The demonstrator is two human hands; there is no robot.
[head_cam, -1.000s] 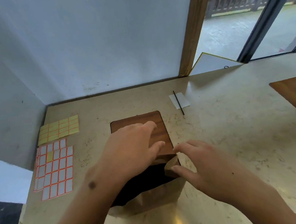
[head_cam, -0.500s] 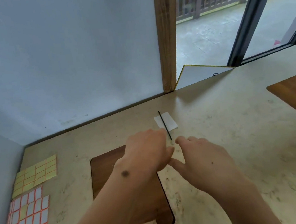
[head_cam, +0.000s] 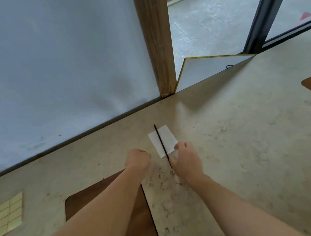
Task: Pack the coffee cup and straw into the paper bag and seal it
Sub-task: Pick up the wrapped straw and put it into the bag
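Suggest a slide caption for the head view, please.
Right hand reaching the black straw lying across a white napkin, left hand alongside.

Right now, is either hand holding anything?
The right hand fingers pinch the black straw at its near end; the left hand holds nothing.

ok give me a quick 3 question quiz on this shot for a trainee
1. True or false: the straw lies across the white paper.
2. Which hand is at the straw's near end? A) left B) right
3. Fill in: the left hand hovers near the far edge of the wooden ____.

Key: 1 true. 2 B, the right hand; whether it grips yet is unclear. 3 board.
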